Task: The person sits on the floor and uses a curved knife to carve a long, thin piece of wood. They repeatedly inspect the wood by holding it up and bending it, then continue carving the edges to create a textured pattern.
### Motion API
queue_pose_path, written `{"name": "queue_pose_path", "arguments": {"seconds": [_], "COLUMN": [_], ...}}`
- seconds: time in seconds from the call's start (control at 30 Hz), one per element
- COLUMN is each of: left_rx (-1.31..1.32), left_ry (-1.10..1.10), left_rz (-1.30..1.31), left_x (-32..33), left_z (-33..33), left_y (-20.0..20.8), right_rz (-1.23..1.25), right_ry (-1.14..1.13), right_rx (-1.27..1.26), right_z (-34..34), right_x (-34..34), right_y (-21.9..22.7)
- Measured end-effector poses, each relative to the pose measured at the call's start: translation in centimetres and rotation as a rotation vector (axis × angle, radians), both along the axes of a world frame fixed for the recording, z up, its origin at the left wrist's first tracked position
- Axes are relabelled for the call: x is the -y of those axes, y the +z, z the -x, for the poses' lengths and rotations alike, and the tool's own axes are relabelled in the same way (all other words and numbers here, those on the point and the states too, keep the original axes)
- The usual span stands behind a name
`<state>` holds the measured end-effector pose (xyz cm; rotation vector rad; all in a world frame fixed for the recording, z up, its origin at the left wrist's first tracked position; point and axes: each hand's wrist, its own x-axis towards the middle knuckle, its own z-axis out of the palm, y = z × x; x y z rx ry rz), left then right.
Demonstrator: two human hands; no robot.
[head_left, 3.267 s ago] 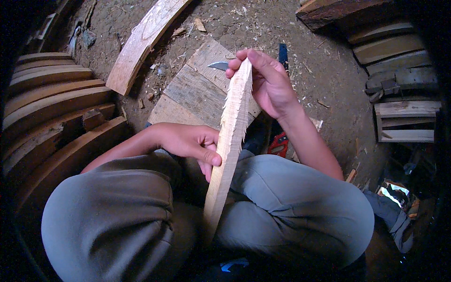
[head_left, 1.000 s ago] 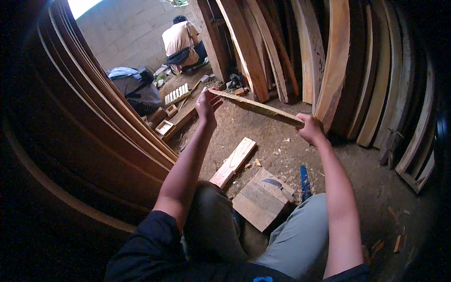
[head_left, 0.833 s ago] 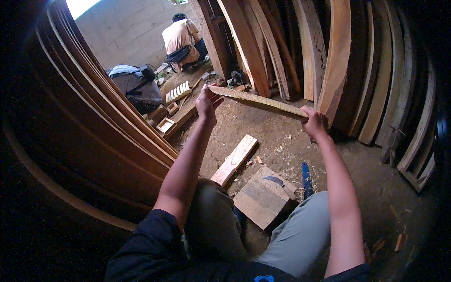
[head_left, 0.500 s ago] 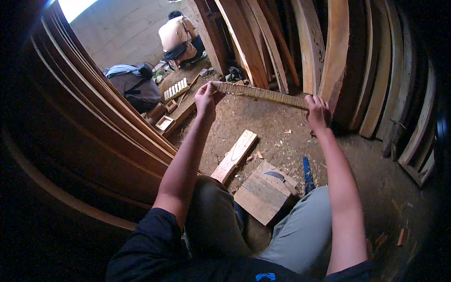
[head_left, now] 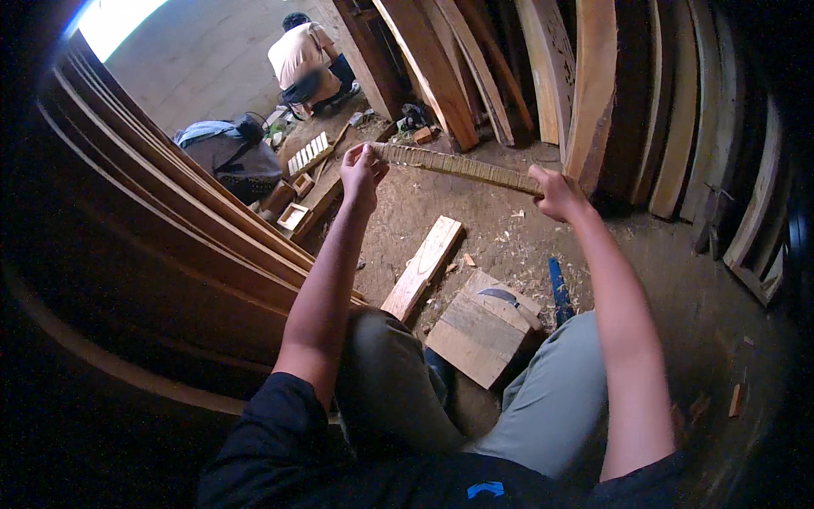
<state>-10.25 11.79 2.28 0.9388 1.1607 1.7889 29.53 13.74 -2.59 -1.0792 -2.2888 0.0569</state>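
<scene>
A long, narrow, brownish strip [head_left: 458, 166] with close cross ridges stretches between my two hands, above the floor. My left hand [head_left: 363, 180] pinches its far left end between thumb and fingertips. The other end sits in my right hand [head_left: 560, 195], with its fingers closed round it. Below, between my knees, stands a square wooden block [head_left: 476, 339]. On the block's top lies a knife with a curved blade [head_left: 498, 294], its handle toward the right edge. Left of the block, a pale wooden plank [head_left: 424, 267] rests on the ground.
A long blue object [head_left: 559, 290] lies right of the block, beside my knee. Boards [head_left: 593, 102] lean upright along the far and right side, and long boards [head_left: 182, 216] line the left. Farther off are a small wooden box [head_left: 293, 218], a dark bag [head_left: 233, 157] and a crouching person [head_left: 298, 55].
The view has shifted a little, and both hands with the strip now appear slightly farther left. My right hand has turned somewhat at its end of the strip.
</scene>
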Motion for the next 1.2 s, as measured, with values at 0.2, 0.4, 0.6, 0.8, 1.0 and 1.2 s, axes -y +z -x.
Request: {"name": "queue_pose_path", "arguments": {"seconds": [0.2,0.4,0.6,0.8,1.0,1.2], "left_rx": [-0.044,0.008,0.057,0.046,-0.008,0.003], "left_ry": [-0.063,-0.103,-0.105,-0.077,-0.051,-0.039], "left_rz": [0.047,0.030,-0.005,-0.003,-0.028,-0.071], "left_x": [-0.7,-0.4,0.1,-0.9,-0.2,0.8], "left_z": [-0.4,-1.0,-1.3,0.4,-0.2,-1.6], "left_y": [-1.3,-1.7,-1.3,-1.7,-1.3,-0.3], "right_rz": [0.174,0.171,0.121,-0.003,-0.165,-0.299], "right_ry": [-0.169,-0.201,-0.251,-0.260,-0.333,-0.327], "right_rx": [0.165,0.158,0.147,0.119,0.174,0.138], "right_z": [-0.1,-0.5,-0.3,-0.6,-1.3,-1.8], "right_x": [2.3,2.9,3.1,2.1,1.9,1.5], "right_y": [3.2,3.6,3.3,2.8,2.5,2.4]}}
